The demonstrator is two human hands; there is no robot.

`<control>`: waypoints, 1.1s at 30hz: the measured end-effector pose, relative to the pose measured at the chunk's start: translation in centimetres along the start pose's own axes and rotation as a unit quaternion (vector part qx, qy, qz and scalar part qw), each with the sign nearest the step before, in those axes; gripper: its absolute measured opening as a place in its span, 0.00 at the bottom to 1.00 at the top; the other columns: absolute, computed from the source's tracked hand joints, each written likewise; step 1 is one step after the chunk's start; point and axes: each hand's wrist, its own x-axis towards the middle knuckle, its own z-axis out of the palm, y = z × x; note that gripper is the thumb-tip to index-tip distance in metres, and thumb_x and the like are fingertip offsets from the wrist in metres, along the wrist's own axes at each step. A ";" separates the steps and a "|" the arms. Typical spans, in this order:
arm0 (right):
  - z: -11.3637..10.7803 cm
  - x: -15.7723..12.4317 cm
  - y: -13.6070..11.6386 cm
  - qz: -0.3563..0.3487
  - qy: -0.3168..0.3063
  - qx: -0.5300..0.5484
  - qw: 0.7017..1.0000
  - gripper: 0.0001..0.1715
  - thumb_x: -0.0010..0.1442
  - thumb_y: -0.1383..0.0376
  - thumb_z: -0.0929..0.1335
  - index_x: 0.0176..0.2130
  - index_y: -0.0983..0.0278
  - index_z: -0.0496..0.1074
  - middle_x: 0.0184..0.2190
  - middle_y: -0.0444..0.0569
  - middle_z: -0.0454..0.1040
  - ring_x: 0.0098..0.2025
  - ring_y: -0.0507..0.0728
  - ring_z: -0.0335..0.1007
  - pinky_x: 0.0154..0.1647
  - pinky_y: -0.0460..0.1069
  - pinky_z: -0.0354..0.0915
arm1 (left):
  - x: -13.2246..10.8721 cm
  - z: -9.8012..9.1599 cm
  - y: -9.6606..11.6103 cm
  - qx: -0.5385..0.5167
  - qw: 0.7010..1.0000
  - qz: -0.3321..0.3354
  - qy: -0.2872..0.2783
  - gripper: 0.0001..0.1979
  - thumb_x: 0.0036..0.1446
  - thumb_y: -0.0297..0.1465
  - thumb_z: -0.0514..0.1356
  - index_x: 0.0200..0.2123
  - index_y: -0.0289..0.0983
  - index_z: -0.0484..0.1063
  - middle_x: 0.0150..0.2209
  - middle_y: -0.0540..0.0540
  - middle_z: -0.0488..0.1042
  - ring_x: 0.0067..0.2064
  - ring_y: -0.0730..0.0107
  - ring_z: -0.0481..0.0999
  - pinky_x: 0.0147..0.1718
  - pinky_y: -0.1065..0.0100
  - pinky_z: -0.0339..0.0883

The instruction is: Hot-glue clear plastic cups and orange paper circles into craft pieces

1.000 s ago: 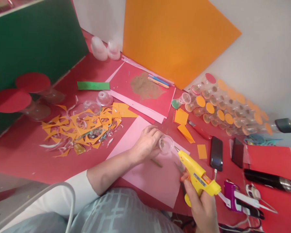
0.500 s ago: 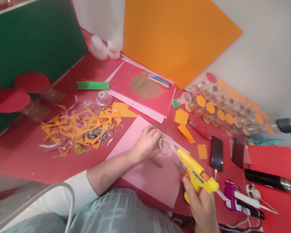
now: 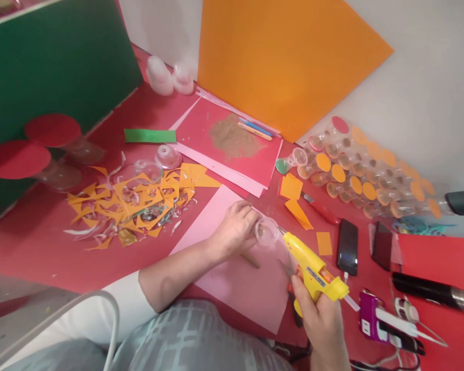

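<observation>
My left hand (image 3: 235, 226) grips a small clear plastic piece (image 3: 266, 231) with a round open rim turned toward the right. In my right hand (image 3: 320, 319) is a yellow glue gun (image 3: 313, 268), a glue stick poking out of its back end. The gun's metal nozzle touches or nearly touches the rim; I cannot tell which. Under both hands lies a pink paper sheet (image 3: 251, 299). On it rests a brown stick-like piece (image 3: 250, 259), partly behind the left hand. Scissors (image 3: 286, 267) lie beneath the glue gun, mostly hidden by it and the right hand.
Orange paper scraps (image 3: 139, 201) are heaped at the left. Red-topped clear pieces (image 3: 54, 131) stand behind them. Rows of clear pieces with orange discs (image 3: 355, 184) line the right wall. Nearby lie a phone (image 3: 347, 247), a red cutter (image 3: 322, 210) and a purple power adapter (image 3: 371, 317).
The glue gun's nozzle has moved slightly left and up, closer to the clear piece's rim. My left hand keeps its hold. The whole view has shifted a little.
</observation>
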 end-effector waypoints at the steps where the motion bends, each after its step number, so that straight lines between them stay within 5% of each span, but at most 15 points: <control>1: 0.0 0.1 0.0 0.000 -0.002 0.002 1.000 0.28 0.62 0.41 0.68 0.30 0.62 0.76 0.24 0.52 0.80 0.24 0.61 0.78 0.25 0.52 0.75 | 0.0 0.0 0.0 0.001 1.000 0.000 -0.001 0.13 0.51 0.26 0.62 0.41 0.39 0.71 0.42 0.41 0.77 0.59 0.45 0.67 0.57 0.48 0.68; 14: -0.9 -1.0 0.3 -0.020 -0.010 -0.020 1.000 0.24 0.64 0.45 0.68 0.33 0.63 0.76 0.27 0.54 0.81 0.25 0.61 0.79 0.22 0.51 0.74 | 0.1 -0.1 0.1 0.009 1.000 0.022 0.004 0.15 0.50 0.26 0.61 0.43 0.37 0.73 0.43 0.39 0.78 0.57 0.46 0.68 0.59 0.47 0.66; 20: -1.3 -1.3 -0.2 -0.054 0.006 -0.024 0.998 0.25 0.66 0.46 0.68 0.30 0.62 0.73 0.19 0.48 0.77 0.18 0.58 0.74 0.18 0.48 0.71 | 0.1 0.0 0.0 0.008 1.000 0.024 -0.007 0.21 0.47 0.23 0.60 0.47 0.37 0.73 0.45 0.40 0.78 0.60 0.44 0.66 0.61 0.45 0.64; 27: -0.9 -0.9 -0.4 -0.101 0.027 -0.036 0.994 0.25 0.67 0.47 0.68 0.29 0.61 0.72 0.17 0.46 0.74 0.16 0.56 0.70 0.15 0.48 0.68 | 0.0 0.3 0.0 0.013 1.000 0.023 0.000 0.14 0.55 0.30 0.63 0.46 0.37 0.73 0.44 0.38 0.78 0.61 0.43 0.66 0.60 0.45 0.65; 33: -0.7 -0.5 -0.4 -0.057 -0.010 -0.026 0.998 0.25 0.68 0.45 0.66 0.30 0.61 0.74 0.22 0.50 0.79 0.21 0.57 0.75 0.20 0.48 0.71 | 0.0 0.5 -0.2 0.025 1.000 0.017 -0.003 0.14 0.53 0.27 0.62 0.45 0.36 0.73 0.43 0.39 0.79 0.60 0.43 0.66 0.60 0.45 0.64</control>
